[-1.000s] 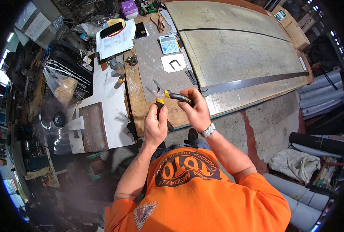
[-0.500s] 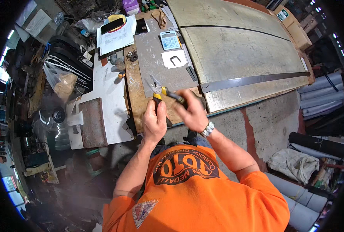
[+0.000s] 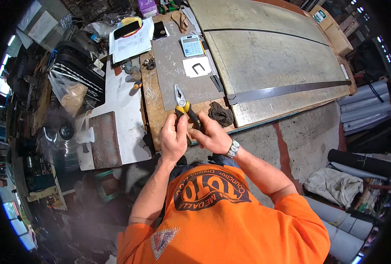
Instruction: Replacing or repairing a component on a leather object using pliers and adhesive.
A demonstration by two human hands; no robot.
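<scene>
A pair of pliers (image 3: 181, 100) with black and yellow handles points away from me over the wooden bench edge (image 3: 153, 110). Both my hands grip its handles: my left hand (image 3: 174, 138) on the left handle, my right hand (image 3: 214, 134), with a wristwatch, on the right one. The jaws look slightly apart above a grey metal plate (image 3: 178, 53). A dark crumpled rag (image 3: 221, 114) lies just right of my right hand.
Large metal sheets (image 3: 270, 48) with a dark flat bar (image 3: 292, 90) fill the bench's right side. A calculator (image 3: 192, 45), a white card with a small bracket (image 3: 197, 67), papers (image 3: 131, 44) and a phone lie farther back. Rolled material (image 3: 362, 101) is stacked at the right.
The pliers have swung from lying sideways in my hands to pointing away from me. Both hands have shifted closer to my body at the bench edge.
</scene>
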